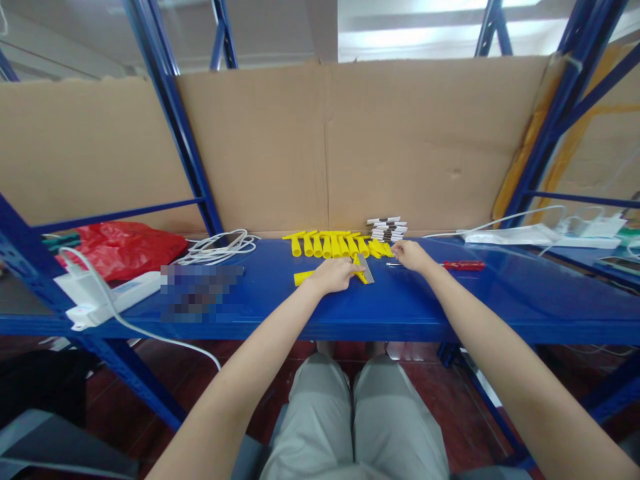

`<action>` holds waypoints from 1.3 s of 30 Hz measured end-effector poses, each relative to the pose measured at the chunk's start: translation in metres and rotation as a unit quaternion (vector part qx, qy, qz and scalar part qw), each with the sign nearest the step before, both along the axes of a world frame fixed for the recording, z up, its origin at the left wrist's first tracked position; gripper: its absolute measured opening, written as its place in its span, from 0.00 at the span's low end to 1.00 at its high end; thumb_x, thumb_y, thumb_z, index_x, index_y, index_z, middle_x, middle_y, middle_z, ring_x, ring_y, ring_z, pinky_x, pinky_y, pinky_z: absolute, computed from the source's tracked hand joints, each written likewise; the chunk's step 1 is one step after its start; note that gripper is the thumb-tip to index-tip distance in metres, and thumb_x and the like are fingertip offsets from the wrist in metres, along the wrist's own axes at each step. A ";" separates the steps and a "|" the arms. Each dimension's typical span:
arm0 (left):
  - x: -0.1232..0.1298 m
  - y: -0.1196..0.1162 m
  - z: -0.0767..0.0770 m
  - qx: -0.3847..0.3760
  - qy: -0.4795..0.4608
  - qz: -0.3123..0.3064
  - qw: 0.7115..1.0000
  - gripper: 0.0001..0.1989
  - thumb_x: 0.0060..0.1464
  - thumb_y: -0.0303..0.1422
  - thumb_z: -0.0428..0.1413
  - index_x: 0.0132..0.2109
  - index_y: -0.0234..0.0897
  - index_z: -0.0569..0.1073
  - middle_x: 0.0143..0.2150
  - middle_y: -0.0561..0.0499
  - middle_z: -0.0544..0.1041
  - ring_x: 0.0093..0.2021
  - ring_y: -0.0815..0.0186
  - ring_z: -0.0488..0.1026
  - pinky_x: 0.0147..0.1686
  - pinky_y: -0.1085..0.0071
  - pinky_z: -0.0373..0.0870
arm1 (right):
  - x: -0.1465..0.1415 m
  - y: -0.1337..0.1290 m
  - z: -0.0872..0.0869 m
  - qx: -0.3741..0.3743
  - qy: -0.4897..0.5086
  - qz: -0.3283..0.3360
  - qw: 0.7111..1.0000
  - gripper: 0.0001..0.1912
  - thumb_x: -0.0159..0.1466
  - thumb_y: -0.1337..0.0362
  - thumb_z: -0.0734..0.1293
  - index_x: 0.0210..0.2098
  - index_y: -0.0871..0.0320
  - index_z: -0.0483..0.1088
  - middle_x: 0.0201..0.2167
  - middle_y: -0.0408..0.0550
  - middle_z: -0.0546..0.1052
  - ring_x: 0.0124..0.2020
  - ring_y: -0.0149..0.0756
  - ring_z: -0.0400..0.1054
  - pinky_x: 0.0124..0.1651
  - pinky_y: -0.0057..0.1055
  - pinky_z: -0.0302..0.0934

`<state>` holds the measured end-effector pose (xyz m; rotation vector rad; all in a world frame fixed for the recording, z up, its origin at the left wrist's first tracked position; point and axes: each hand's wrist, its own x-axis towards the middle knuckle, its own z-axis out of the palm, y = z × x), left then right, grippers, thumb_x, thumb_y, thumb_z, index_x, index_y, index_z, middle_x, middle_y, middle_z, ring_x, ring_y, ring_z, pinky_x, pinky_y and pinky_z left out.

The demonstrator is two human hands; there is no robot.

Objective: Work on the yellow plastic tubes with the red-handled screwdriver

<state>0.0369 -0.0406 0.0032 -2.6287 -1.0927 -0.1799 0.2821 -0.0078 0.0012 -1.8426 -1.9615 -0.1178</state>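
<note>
My left hand point(335, 275) is closed round a yellow-handled scraper, pressing it to the blue tabletop. The handle's round end point(302, 278) sticks out to the left, and the flat metal blade point(367, 269) shows on the right. My right hand point(409, 255) has its fingers pinched beside a small pile of yellow plastic pieces point(381, 249); whatever they hold is hidden. Behind my left hand lie several yellow T-shaped handles point(327, 247) in a row. A screwdriver with a red handle point(465, 265) lies under my right forearm, its thin shaft pointing left.
Stacked white-and-dark packets point(387, 230) stand against the cardboard wall point(400, 147). To the left are a coiled white cable point(223, 247), a red plastic bag point(130, 248) and a power strip point(125, 297). Blue shelf posts point(175, 113) rise on both sides. A white pouch point(513, 235) lies at the right.
</note>
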 end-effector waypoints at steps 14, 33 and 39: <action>0.001 0.002 -0.004 0.028 0.011 -0.026 0.999 0.22 0.61 0.26 0.48 0.58 0.44 0.74 0.49 0.43 0.78 0.51 0.57 0.75 0.47 0.67 0.71 | 0.002 0.010 -0.007 0.002 0.034 -0.060 0.998 0.18 0.64 0.70 0.59 0.50 0.62 0.73 0.47 0.59 0.79 0.47 0.42 0.74 0.46 0.29 0.62; 0.001 0.005 -0.006 0.023 0.003 -0.045 0.999 0.20 0.62 0.26 0.47 0.56 0.42 0.76 0.46 0.44 0.79 0.48 0.58 0.76 0.44 0.67 0.73 | -0.037 0.014 0.006 -0.064 -0.126 -0.067 0.988 0.19 0.63 0.63 0.62 0.50 0.62 0.74 0.50 0.66 0.76 0.55 0.55 0.68 0.56 0.47 0.57; 0.001 0.004 -0.005 0.018 -0.009 -0.043 0.999 0.18 0.62 0.28 0.48 0.53 0.43 0.78 0.45 0.44 0.79 0.47 0.58 0.76 0.43 0.67 0.73 | -0.036 0.011 0.003 -0.060 -0.128 -0.064 0.988 0.17 0.64 0.62 0.61 0.47 0.60 0.76 0.46 0.63 0.78 0.55 0.54 0.67 0.56 0.46 0.55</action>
